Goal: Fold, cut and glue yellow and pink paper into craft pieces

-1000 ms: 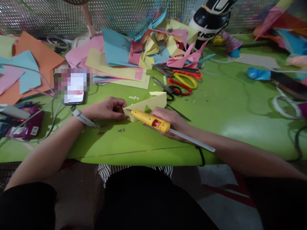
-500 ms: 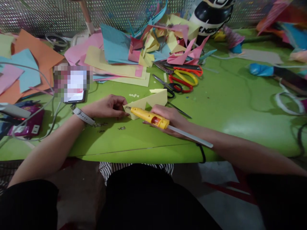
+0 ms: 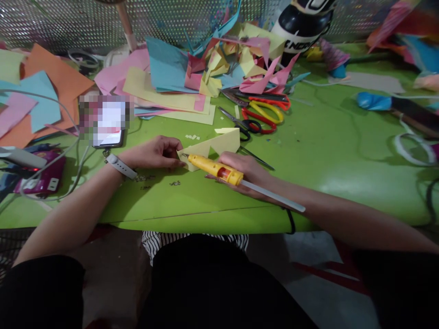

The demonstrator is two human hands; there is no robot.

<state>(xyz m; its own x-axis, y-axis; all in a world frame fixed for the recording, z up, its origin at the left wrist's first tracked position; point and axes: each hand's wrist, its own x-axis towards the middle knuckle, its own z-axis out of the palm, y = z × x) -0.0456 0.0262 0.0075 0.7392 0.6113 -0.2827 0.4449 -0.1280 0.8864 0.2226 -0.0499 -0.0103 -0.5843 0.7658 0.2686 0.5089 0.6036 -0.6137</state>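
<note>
My left hand pinches the left corner of a folded piece of pale yellow paper. My right hand is wrapped round a yellow hot glue gun, whose metal tip points left and lies at the paper's left end, close to my left fingers. A long whitish glue stick sticks out of the gun's back. Whether the tip touches the paper I cannot tell. Small dark bits lie on the green table below the paper, and tiny pale paper scraps lie behind it.
Black-handled scissors and red and yellow-handled ones lie behind the paper. Coloured sheets are heaped at the back. A phone and a purple power socket with cables stand left. A black and white bottle is at the back.
Both hands, the paper and the glue gun keep practically the same pose. The whole view has shifted very slightly.
</note>
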